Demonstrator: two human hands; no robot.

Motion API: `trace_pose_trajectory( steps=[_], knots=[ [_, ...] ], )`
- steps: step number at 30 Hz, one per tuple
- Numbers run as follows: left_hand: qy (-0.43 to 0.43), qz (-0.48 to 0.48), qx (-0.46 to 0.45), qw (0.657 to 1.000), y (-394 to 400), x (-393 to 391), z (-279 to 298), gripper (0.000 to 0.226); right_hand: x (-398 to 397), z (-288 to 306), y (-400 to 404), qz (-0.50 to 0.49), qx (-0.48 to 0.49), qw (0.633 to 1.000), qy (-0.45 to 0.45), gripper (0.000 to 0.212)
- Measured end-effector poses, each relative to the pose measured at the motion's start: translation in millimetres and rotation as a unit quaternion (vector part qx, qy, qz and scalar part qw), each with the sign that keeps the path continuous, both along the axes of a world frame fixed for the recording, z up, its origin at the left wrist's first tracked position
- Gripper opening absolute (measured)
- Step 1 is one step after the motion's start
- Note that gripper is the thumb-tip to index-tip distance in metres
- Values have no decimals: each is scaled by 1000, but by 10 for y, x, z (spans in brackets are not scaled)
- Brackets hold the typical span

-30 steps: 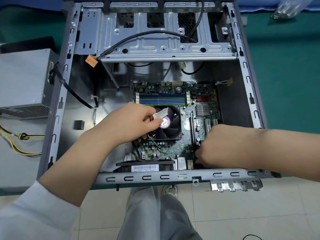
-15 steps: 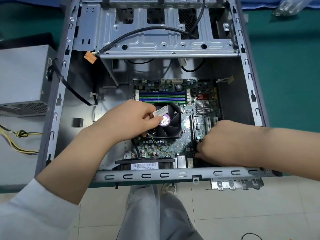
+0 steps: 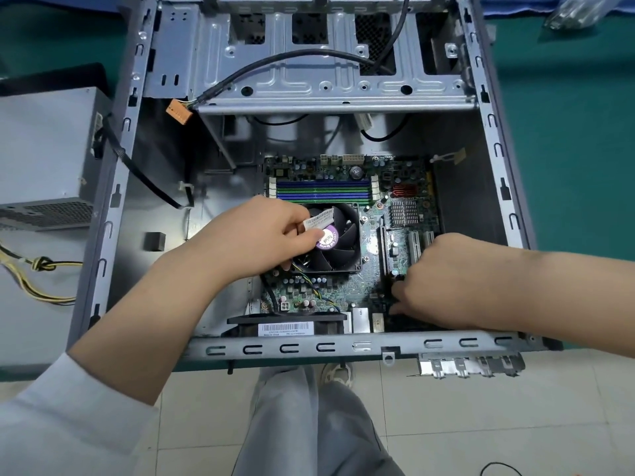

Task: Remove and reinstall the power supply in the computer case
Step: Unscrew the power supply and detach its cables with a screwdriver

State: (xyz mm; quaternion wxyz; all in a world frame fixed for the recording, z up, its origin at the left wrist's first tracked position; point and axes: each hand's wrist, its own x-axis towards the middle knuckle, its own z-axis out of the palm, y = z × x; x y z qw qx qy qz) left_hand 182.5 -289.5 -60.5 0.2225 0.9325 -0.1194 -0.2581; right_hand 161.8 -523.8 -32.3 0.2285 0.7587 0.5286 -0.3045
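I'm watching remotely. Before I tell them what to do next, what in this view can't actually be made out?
Head view only:
- Right hand: its fingertips and whatever they touch on the motherboard are hidden by the hand itself.
- Left hand covers part of the CPU fan; its grip is unclear.
- Power supply: cut off by the left edge.
- Barcode label: print too small.

a clear plastic bag (image 3: pixel 573 10) lies on the green table (image 3: pixel 567 132), above a pale tiled floor (image 3: pixel 481 424)
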Motion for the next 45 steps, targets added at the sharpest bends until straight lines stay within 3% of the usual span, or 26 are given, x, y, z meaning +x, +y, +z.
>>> trace_pose_trajectory(
  steps=[2,5,8,9,12,17,20,27,29,31,34,40,45],
  knots=[
    [-2,1,0,1000,-2,-2,5,36,4,-3,-28,0,12,1000,21,15],
    [-8,1,0,1000,-11,2,11,38,19,23,-50,9,10,999,34,29],
    [-8,-3,5,1000,-13,4,10,39,6,0,-9,23,10,1000,-1,10],
    [-7,-3,5,1000,-9,3,7,40,2,-16,12,12,10,1000,-5,17],
    [-4,-2,3,1000,-5,4,1,39,-2,-30,55,-25,18,999,12,25],
    [-9,-3,8,1000,-9,4,0,41,6,26,-51,-194,76,975,78,22],
    [-10,-6,13,1000,-3,4,0,41,2,34,35,-162,54,983,67,8],
    [-5,-2,4,1000,-3,-1,-5,41,11,44,27,-97,21,993,65,8],
    [-2,0,0,1000,-1,2,-6,41,37,7,-3,-30,9,999,25,32],
    [-4,2,-2,1000,2,1,-7,42,61,13,-5,1,13,1000,14,38],
    [-8,-1,1,1000,2,-4,-14,42,43,40,19,12,6,1000,10,15],
    [-12,4,-4,1000,2,1,-7,44,21,-22,176,-133,-10,990,51,40],
    [-11,2,-8,1000,-8,-7,1,44,-13,-12,54,-185,25,980,70,17]
  ],
)
